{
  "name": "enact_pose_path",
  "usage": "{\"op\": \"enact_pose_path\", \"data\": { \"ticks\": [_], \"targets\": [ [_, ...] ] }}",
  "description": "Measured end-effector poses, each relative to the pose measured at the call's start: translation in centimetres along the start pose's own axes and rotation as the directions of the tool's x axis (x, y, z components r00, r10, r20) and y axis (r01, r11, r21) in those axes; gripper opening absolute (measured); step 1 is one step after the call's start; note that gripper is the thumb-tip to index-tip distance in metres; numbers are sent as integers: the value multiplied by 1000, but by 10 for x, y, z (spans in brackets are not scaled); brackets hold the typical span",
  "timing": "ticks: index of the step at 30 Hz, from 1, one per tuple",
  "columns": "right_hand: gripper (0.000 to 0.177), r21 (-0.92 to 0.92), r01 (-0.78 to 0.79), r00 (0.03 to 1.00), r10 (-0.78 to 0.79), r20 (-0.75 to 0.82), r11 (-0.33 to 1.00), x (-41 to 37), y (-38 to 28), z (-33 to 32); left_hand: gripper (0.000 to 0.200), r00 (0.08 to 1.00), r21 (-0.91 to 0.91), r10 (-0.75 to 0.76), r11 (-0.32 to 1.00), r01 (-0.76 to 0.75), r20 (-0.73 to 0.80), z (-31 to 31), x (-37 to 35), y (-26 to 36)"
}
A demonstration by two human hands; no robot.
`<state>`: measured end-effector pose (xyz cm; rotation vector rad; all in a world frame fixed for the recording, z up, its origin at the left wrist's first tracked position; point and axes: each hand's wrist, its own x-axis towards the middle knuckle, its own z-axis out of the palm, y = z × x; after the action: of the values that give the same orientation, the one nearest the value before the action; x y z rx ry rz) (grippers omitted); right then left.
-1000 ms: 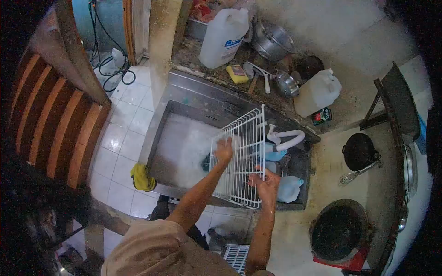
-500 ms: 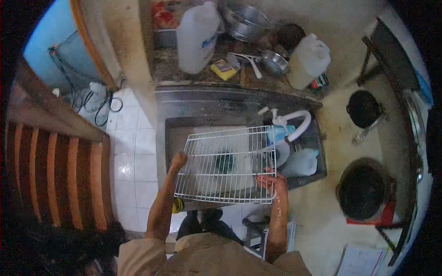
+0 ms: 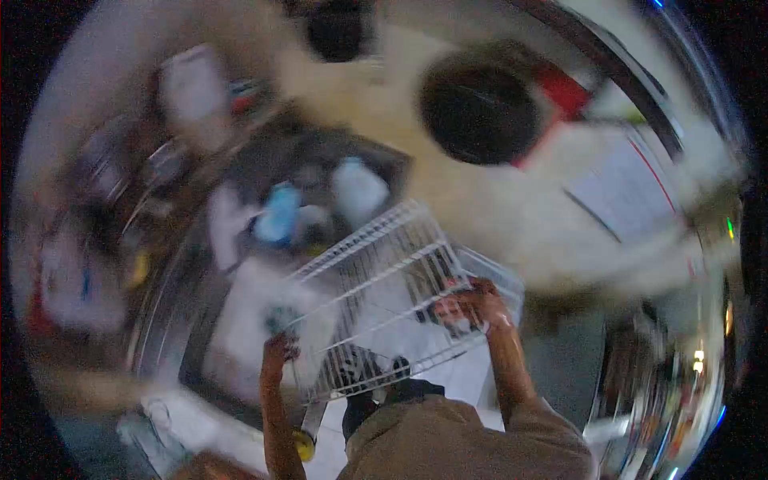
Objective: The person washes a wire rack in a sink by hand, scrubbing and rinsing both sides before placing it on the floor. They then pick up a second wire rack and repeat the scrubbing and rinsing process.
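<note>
A white wire rack (image 3: 362,241) hangs tilted in front of my body, partly over the sink and partly over the floor. My left hand (image 3: 280,350) is closed on its left edge. At the opposite edge, my right hand (image 3: 474,306) grips the rack, with fingers against the wires. Below and to the left lies the sink (image 3: 196,352), holding a pale board-like slab (image 3: 248,320) with a dark green scrubber-like thing (image 3: 280,318) on it. Motion smears fine detail.
A blue container (image 3: 278,214) and a whitish jug (image 3: 360,190) stand at the sink's far end. Large dark round pans (image 3: 480,112) and a white sheet or box (image 3: 620,188) are on the right. Another white rack-like piece (image 3: 508,284) sits beside my right hand.
My view has swung to the right. The rack has moved off the sink toward the right and turned at an angle, still held in both hands.
</note>
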<state>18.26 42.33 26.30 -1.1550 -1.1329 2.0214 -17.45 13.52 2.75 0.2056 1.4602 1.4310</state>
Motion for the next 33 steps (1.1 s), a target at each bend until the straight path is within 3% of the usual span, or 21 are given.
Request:
{"op": "enact_pose_path", "data": {
  "ticks": [2,4,5,6,8,10,11,13,14,16,17,20,22,25,27,29,31,32,33],
  "targets": [
    [34,-49,109,972,-117,-202,993,-19,-10,-58,44,994,14,47,999,-48,99,50,1,-11],
    [35,-47,134,989,-137,-59,990,-35,-25,-93,46,983,114,-15,993,-6,183,78,1,-16],
    [35,22,167,977,-162,-140,986,-51,-20,-123,47,977,181,-63,983,25,205,102,-9,-15],
    [35,93,195,963,-173,-205,976,-57,-12,-173,39,986,221,-104,972,74,127,146,-12,-17],
    [34,213,261,943,-200,-268,942,-62,24,-273,36,981,191,93,973,-126,171,229,-17,-31],
    [29,35,151,891,-121,-437,988,-74,48,-334,31,943,333,276,885,-326,188,305,-12,-55],
    [27,-45,70,850,-84,-519,996,-78,55,-352,28,914,471,340,784,-405,221,309,2,-36],
    [26,-151,-54,883,-23,-469,987,-60,138,-484,27,983,514,3,852,-100,186,368,53,-75],
    [26,-208,-110,897,7,-443,972,-51,178,-549,26,971,648,8,743,-167,241,400,65,-84],
    [25,-252,-191,785,-7,-619,949,-48,191,-568,23,960,744,-73,649,-159,269,458,87,-108],
    [24,-275,-230,718,-28,-696,934,-36,193,-577,22,960,727,-135,681,-90,246,465,118,-150],
    [25,-242,-185,682,-53,-730,952,-15,218,-618,23,939,652,-121,748,-128,323,461,185,-254],
    [26,-243,-164,686,-67,-725,956,2,234,-653,21,946,597,-146,800,-58,288,488,198,-268],
    [28,-276,-126,684,-118,-720,953,40,261,-684,19,959,547,0,821,-162,283,529,219,-262],
    [32,-333,-121,656,-176,-734,935,72,281,-705,20,970,571,2,808,-144,242,563,230,-267],
    [34,-305,-209,629,-111,-770,929,93,302,-719,22,978,617,-146,786,23,150,578,247,-284],
    [34,-241,-351,553,-7,-833,905,119,338,-742,33,910,245,-306,939,240,280,540,289,-354],
    [34,-421,-467,519,-144,-842,778,129,365,-759,39,909,210,-306,944,252,283,531,294,-369],
    [33,-482,-427,495,-248,-833,766,131,370,-758,44,908,176,-306,948,264,287,523,299,-383]
  ]
}}
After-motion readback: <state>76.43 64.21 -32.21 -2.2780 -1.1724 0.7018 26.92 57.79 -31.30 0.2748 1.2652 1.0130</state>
